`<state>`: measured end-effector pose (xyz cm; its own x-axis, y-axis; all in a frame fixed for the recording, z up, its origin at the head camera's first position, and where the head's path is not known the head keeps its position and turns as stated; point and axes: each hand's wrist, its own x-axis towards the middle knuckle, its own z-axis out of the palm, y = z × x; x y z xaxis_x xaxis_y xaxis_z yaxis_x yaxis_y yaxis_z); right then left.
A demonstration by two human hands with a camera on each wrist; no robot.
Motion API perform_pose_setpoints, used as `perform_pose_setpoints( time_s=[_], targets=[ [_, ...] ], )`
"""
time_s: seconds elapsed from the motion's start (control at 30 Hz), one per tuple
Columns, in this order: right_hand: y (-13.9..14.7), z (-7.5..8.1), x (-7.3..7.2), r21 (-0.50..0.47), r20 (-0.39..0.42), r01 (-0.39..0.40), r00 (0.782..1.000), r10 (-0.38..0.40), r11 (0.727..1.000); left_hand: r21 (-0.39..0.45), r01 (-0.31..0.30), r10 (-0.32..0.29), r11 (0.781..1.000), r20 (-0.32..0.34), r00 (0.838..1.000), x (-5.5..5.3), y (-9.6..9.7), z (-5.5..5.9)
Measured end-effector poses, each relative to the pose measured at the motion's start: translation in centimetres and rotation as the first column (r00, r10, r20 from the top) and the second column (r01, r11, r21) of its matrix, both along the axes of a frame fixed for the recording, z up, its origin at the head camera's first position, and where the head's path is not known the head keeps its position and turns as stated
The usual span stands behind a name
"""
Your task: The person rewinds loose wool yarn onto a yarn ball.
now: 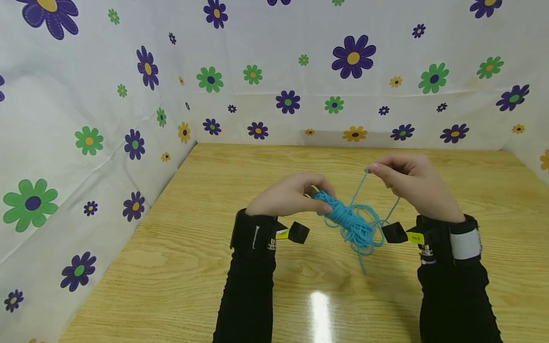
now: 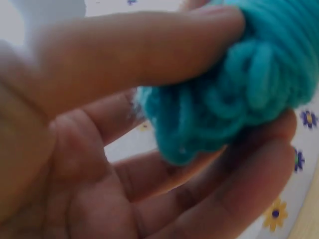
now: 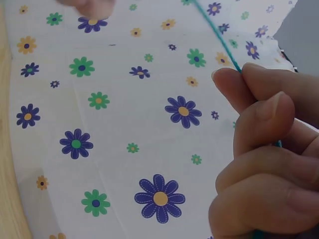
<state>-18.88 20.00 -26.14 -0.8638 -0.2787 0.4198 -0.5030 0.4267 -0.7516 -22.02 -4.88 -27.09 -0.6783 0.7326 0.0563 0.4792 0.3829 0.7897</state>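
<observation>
My left hand (image 1: 296, 195) grips one end of a bundle of blue yarn (image 1: 345, 215), thumb on the near side and fingers curled round the far side. In the left wrist view the wound yarn (image 2: 209, 109) fills the space between thumb and fingers. Loose loops spread from the bundle's right end, and a short tail hangs below it. Up and to the right, my right hand (image 1: 413, 183) pinches a single yarn strand (image 1: 359, 187) between thumb and forefinger. This strand (image 3: 219, 37) runs taut from the fingertips, and its other part drops from under the hand back toward the loops.
Both hands are above a light wooden table (image 1: 180, 267). A white cloth (image 1: 266, 62) with purple, green and yellow flowers hangs behind the table and along its left side. Each wrist wears a black strap (image 1: 254, 233) with a small camera. Light reflects off the table's front part.
</observation>
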Motion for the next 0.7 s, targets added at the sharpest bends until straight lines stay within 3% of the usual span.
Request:
perform_pose_setpoints(
  time_s=[0.17,0.27,0.5,0.63,0.7],
  targets=[
    [-0.1,-0.5,-0.6,-0.030,0.012,-0.026,1.000,0.026,0.999,0.133,0.107,-0.118,0.985,0.078,0.990,0.3,-0.4,0.4],
    [-0.2,-0.8,-1.0,-0.009,0.041,-0.034,0.999,0.034,0.999,0.219,0.126,-0.151,0.968,0.099,0.984,0.6,-0.6,0.7],
    [-0.9,-1.2,-1.5,0.093,0.126,-0.103,0.988,0.091,0.990,0.382,0.073,-0.108,0.921,0.071,0.992,0.9,-0.9,1.0],
    [-1.6,-1.6,-1.8,0.087,0.134,-0.186,0.976,0.173,0.979,0.428,0.000,-0.042,0.904,0.089,0.995,0.9,-0.8,1.1],
    [-1.9,-1.8,-1.9,0.130,0.109,-0.204,0.976,0.190,0.970,0.448,-0.051,0.001,0.892,0.111,0.994,1.0,-0.7,1.1]
  ],
)
